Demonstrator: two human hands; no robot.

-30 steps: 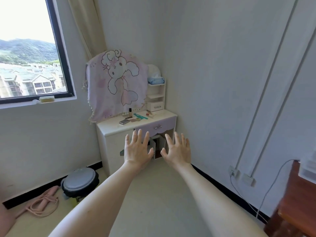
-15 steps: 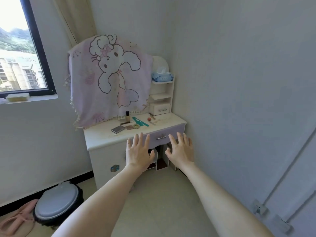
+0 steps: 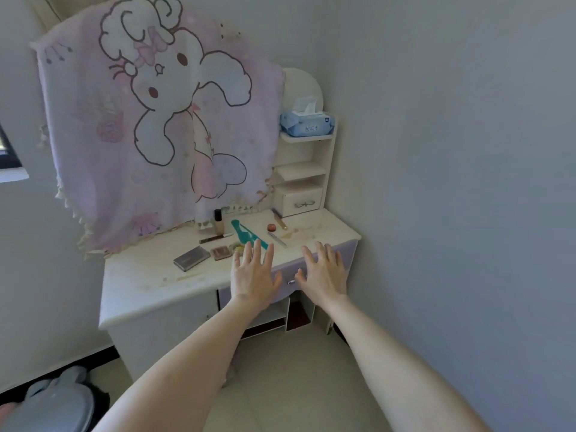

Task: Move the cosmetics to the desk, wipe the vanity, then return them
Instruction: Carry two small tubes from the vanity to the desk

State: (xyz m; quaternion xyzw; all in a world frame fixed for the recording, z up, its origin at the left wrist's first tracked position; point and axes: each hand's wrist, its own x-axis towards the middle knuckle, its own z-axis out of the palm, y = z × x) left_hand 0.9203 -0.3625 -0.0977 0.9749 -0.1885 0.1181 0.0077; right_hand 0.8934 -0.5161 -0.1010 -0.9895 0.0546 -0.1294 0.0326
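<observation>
Both arms were stretched forward toward the white vanity table with the pale purple drawer front [image 3: 199, 285]. The left hand [image 3: 254, 272] was spread flat, fingers straight, holding nothing; its fingertips overlapped the front edge of the tabletop in view. The right hand [image 3: 324, 272] was likewise spread and held nothing, over the drawer front.

The cosmetics lay on the vanity top, behind the hands:
- grey rectangular compact case [image 3: 191, 258], left of the group
- small brown square palette [image 3: 220, 252], just beside it
- slim dark pencil [image 3: 215, 238]
- upright beige bottle with dark cap [image 3: 217, 222], at the back
- teal plastic comb [image 3: 246, 234], partly behind the left fingers
- small red round pot [image 3: 271, 227]

Yellowish stains marked the tabletop. A pink rabbit-print cloth [image 3: 156, 120] hung over the vanity's upright back. A blue tissue pack [image 3: 307, 124] sat on the top side shelf.
</observation>
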